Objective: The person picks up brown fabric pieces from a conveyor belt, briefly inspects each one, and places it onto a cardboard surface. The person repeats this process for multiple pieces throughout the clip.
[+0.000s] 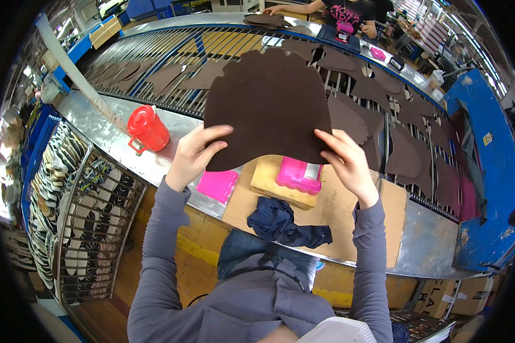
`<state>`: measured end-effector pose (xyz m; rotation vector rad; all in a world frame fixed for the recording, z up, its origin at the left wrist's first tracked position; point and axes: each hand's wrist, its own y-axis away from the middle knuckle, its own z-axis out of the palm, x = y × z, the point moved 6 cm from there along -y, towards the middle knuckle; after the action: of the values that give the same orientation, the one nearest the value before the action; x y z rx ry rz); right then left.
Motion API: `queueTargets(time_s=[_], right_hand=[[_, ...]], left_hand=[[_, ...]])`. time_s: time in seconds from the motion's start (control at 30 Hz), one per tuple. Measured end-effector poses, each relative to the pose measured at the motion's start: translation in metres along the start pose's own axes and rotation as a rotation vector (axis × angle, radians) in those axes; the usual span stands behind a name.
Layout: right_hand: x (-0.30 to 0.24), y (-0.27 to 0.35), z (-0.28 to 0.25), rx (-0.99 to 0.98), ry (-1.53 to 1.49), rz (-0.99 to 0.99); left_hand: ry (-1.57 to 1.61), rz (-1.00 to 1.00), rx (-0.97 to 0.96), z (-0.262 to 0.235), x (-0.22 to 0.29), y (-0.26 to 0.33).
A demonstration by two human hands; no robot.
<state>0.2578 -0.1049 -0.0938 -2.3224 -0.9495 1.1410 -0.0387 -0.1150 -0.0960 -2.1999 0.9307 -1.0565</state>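
Note:
A dark brown cut leather piece with a notched top edge and a curved lower edge is raised in front of me. My left hand pinches its lower left side between thumb and fingers. At the lower right side, my right hand grips it the same way. Below it a pink plastic box rests on a yellow block, which lies on a cardboard sheet. A crumpled navy cloth is on the cardboard near me. The pink box's lid lies left of it.
A red lidded jug stands on the metal table at left. Beyond runs a roller conveyor with several brown pieces. A wire cart of shoe parts is at left, a blue machine at right. Another person works across the conveyor.

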Motion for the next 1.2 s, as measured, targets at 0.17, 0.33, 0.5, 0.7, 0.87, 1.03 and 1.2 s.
queueTargets(time_s=[0.17, 0.33, 0.5, 0.7, 0.87, 1.03, 1.2], right_hand=[[0.023, 0.01, 0.022, -0.129, 0.11, 0.026], [0.031, 0.014, 0.029, -0.085, 0.116, 0.017], [0.034, 0.018, 0.034, -0.054, 0.133, -0.025], [0.034, 0.023, 0.034, -0.057, 0.162, -0.06], [0.035, 0.035, 0.026, -0.045, 0.237, -0.072], [0.041, 0.069, 0.014, 0.014, 0.351, -0.099], [0.06, 0.12, 0.011, 0.175, 0.493, -0.129]], left_hand=[[-0.005, -0.055, 0.025, 0.002, -0.023, 0.008], [-0.133, -0.035, -0.075, 0.002, -0.021, 0.0], [-0.124, 0.02, -0.065, 0.002, -0.023, -0.001], [-0.037, -0.017, -0.095, 0.006, -0.026, -0.001], [-0.07, -0.073, -0.202, 0.02, -0.039, 0.0], [0.02, -0.02, -0.26, 0.047, -0.039, -0.014], [0.125, 0.102, -0.347, 0.087, -0.025, -0.037]])
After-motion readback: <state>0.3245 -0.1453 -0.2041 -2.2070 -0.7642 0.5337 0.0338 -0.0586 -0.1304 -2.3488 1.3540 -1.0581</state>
